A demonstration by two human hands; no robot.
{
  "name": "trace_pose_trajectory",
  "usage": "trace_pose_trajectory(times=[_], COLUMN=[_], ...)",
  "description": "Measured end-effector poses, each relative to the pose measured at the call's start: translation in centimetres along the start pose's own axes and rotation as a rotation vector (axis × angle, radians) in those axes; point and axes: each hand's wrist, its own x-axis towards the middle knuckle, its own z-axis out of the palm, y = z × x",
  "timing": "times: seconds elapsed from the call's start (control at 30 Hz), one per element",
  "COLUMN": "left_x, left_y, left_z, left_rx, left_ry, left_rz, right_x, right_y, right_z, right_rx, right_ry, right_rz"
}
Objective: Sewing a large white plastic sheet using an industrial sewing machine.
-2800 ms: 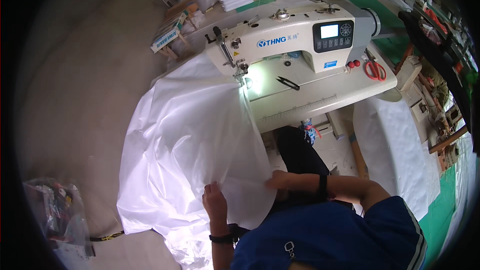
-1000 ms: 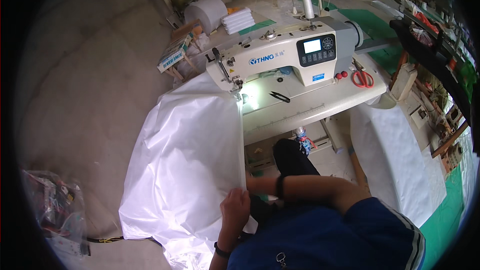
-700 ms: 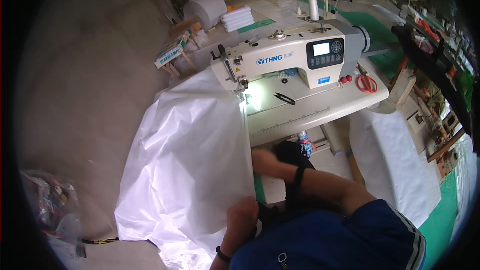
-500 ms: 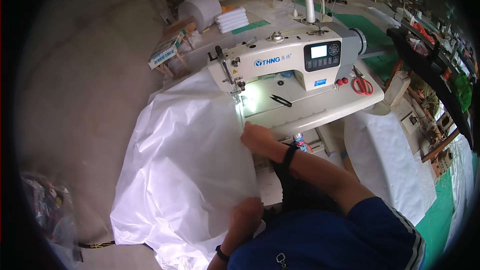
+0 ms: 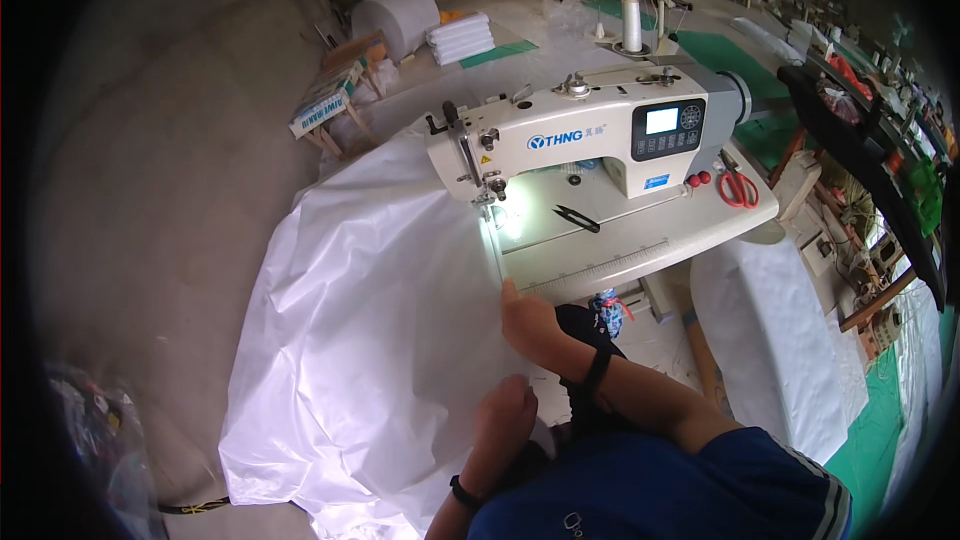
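A large, glossy white sheet [image 5: 370, 310] drapes over the left side of the sewing machine table [image 5: 620, 260] and hangs toward me. Its right edge runs up to the needle area of the white sewing machine [image 5: 550, 130], where a lamp glows. At the table's front edge my right hand [image 5: 537, 325] is closed on that sheet edge, fingertips pinched. Closer to my body, my left hand [image 5: 507, 412] is also closed on the sheet's edge, its fingers partly hidden. Black thread snips [image 5: 577, 219] lie on the table, right of the needle.
Red-handled scissors [image 5: 738, 189] and two small red balls [image 5: 698, 179] sit at the table's right end. A white thread cone [image 5: 631, 25] stands behind the machine. White material [image 5: 770, 340] hangs at right. A bag of odds and ends [image 5: 100, 430] lies lower left.
My right hand has slid along the sheet edge toward me, away from the needle. My left hand has come up a little, nearer the right. The view has shifted slightly.
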Motion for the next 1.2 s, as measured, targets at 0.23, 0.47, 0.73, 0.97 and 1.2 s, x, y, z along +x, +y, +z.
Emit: trace_pose_trajectory(times=[0.23, 0.47, 0.73, 0.97, 1.2], left_x=[3.3, 4.1, 10.3, 17.4, 18.8], left_y=[-2.4, -14.8, -22.8, -23.6, -22.4], left_z=[0.6, -7.6, -14.1, -17.1, -16.8], left_rx=[-0.012, 0.709, 0.682, 0.552, 0.599], left_ry=[0.083, 0.649, 0.287, 0.13, 0.063], left_rz=[0.004, -0.225, -0.553, -0.577, -0.484], right_x=[0.4, 2.3, 7.3, 10.6, 9.8], right_y=[-0.1, 0.9, 0.8, 1.0, 3.6], right_z=[-0.1, -1.7, -2.1, -1.1, 0.8], right_rx=[0.046, -0.068, -0.08, -0.119, 0.3], right_ry=[-0.006, -0.083, -0.204, -0.114, -0.021], right_rz=[0.025, -0.021, -0.008, 0.012, 0.145])
